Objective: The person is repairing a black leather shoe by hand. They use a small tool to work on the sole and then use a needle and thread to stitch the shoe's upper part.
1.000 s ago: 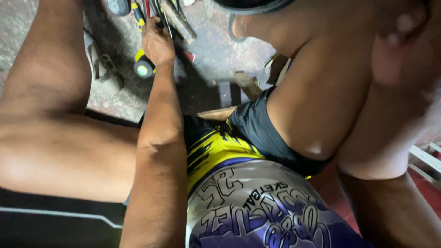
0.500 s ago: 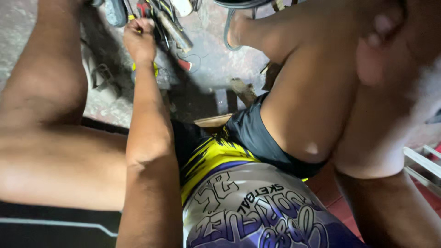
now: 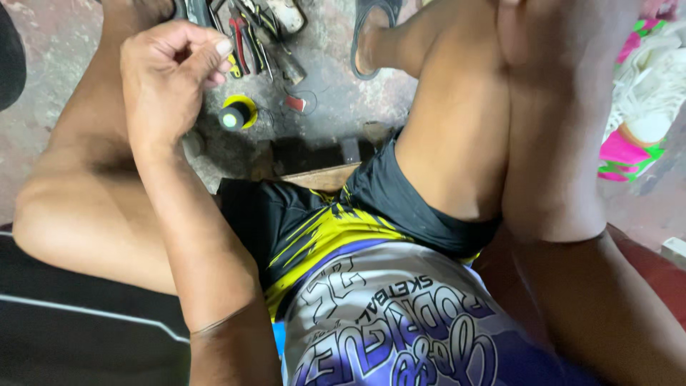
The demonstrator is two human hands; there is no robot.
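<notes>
My left hand [image 3: 168,71] is raised over my left thigh with its fingers curled and the thumb pressed to the index fingertip; nothing shows between them. Just beyond it on the concrete floor lies a black and yellow spool [image 3: 236,114]. A heap of hand tools [image 3: 268,25], among them red-handled pliers [image 3: 239,36], lies further away. My right forearm runs up along my bent right leg. Only a part of my right hand [image 3: 514,32] shows at the top edge, resting on the knee.
A small red piece [image 3: 294,104] lies by the spool. My foot in a dark sandal [image 3: 371,39] stands by the tools. The wooden seat edge [image 3: 321,175] shows between my legs. A pink, white and green shoe [image 3: 636,121] lies at the right.
My left hand has pulled back from the tools on the floor toward me and curled into a pinch. The view has tilted, so the spool now sits beyond the hand.
</notes>
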